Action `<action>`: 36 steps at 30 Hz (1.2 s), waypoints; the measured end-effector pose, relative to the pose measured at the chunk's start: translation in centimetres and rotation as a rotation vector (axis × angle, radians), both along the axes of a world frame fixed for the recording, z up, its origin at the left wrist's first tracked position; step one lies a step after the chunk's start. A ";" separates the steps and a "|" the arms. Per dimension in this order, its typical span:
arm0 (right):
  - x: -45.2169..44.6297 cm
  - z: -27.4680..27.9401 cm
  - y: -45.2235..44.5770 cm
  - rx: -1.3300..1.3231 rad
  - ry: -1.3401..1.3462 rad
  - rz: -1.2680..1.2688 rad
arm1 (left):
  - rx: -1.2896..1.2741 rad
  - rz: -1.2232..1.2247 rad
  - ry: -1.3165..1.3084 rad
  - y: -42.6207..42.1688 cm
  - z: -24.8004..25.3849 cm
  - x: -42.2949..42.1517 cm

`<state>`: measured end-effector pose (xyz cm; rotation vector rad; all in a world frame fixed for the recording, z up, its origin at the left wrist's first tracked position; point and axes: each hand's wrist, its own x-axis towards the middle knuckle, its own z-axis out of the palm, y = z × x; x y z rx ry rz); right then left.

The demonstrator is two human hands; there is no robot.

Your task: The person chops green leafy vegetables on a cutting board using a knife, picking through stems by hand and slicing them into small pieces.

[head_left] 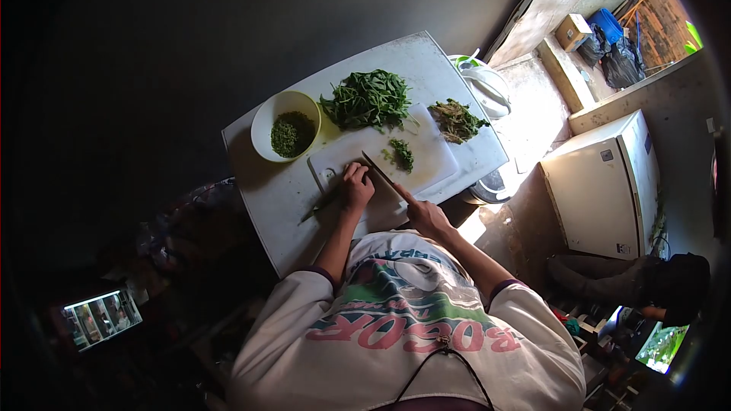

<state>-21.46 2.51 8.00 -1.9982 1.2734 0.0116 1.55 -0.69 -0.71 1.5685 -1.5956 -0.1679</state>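
My left hand [356,186] is closed over a bunch of leafy greens [321,204], whose dark ends stick out past the wrist toward the near left. Under it lies a white cutting board [435,154]. In my right hand [428,218] is a knife [381,170], its blade pointing up and left, with the tip beside my left fingers. A small heap of chopped greens [402,155] rests on the board beyond the blade. Behind the board is a large pile of whole leafy greens [369,99]. To the left stands a pale bowl [260,134] holding finely chopped greens [292,134].
A heap of brownish-green stems [457,121] sits at the right of the white table [407,53]. Past the table's right edge are a whitish container [487,91] and a white refrigerator [598,183]. A person's leg [601,278] shows at lower right.
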 end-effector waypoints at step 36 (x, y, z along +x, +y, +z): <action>2.4 -1.9 -0.8 -0.100 -0.056 -0.025 | 0.019 0.008 -0.002 0.1 0.3 -0.1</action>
